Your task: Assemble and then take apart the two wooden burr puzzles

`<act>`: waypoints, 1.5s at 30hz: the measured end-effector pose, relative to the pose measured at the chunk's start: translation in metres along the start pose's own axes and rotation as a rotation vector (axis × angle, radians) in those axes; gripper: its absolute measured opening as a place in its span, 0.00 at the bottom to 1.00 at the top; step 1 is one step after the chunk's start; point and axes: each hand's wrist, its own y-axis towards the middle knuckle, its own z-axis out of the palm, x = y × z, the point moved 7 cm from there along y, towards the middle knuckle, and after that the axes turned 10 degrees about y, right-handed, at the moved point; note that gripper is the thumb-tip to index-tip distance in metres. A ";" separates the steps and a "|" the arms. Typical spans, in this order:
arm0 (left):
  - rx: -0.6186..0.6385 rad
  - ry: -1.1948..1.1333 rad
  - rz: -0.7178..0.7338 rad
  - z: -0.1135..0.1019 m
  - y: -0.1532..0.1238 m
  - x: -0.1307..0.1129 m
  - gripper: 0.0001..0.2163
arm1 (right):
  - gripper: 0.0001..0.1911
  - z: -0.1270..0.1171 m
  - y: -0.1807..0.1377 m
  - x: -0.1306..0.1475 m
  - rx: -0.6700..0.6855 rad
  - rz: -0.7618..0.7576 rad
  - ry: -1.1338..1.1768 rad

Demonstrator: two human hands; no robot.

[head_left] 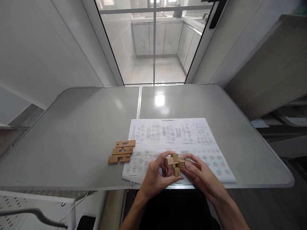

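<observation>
Both my hands hold a partly joined wooden puzzle [176,163] of interlocked notched bars just above the near edge of the table. My left hand [157,174] pinches it from the left and below. Fingers of my right hand [198,171] close on it from the right. Under the hands lies a printed instruction sheet [177,135] covered in small diagrams. Three loose flat wooden pieces [122,151] with notches lie side by side on the table, left of the sheet and about a hand's width from my left hand.
The grey table [79,127] has a seam down its middle and a rounded far left corner. A glass door [154,41] stands behind it. A wooden panel and shelves [275,80] are at the right. A white perforated rack [35,210] with a cable sits low left.
</observation>
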 end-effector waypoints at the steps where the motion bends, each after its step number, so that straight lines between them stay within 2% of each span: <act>1: 0.010 0.003 0.004 0.000 0.000 0.000 0.33 | 0.19 0.000 0.000 -0.001 0.014 0.007 0.005; 7: 0.047 0.018 0.002 0.001 0.000 0.000 0.34 | 0.18 -0.002 0.002 -0.003 0.103 0.025 0.051; 14: 0.142 0.067 -0.004 0.003 0.000 0.003 0.35 | 0.19 -0.009 0.004 -0.003 0.182 0.060 -0.022; 17: 0.120 0.084 0.000 0.002 0.000 0.003 0.35 | 0.20 -0.007 0.004 -0.002 0.147 0.049 -0.028; 21: 0.039 0.126 0.010 -0.001 0.000 0.004 0.33 | 0.21 -0.005 0.001 0.000 0.021 0.005 -0.072; 25: 0.011 0.148 0.029 -0.001 0.000 0.005 0.33 | 0.22 -0.006 -0.001 0.001 -0.095 -0.029 -0.122; 35: -0.051 0.271 0.158 -0.008 -0.001 -0.007 0.30 | 0.24 -0.002 -0.008 0.000 -0.181 -0.089 -0.154; 38: -0.084 0.330 0.178 -0.010 -0.002 -0.013 0.29 | 0.24 -0.003 -0.007 -0.002 -0.176 -0.062 -0.124; 41: -0.108 0.328 0.199 -0.011 -0.002 -0.016 0.28 | 0.23 -0.004 -0.003 -0.003 -0.124 0.039 -0.092; 45: -0.091 0.348 0.234 -0.011 -0.003 -0.019 0.31 | 0.30 -0.001 -0.001 0.003 -0.050 0.124 -0.119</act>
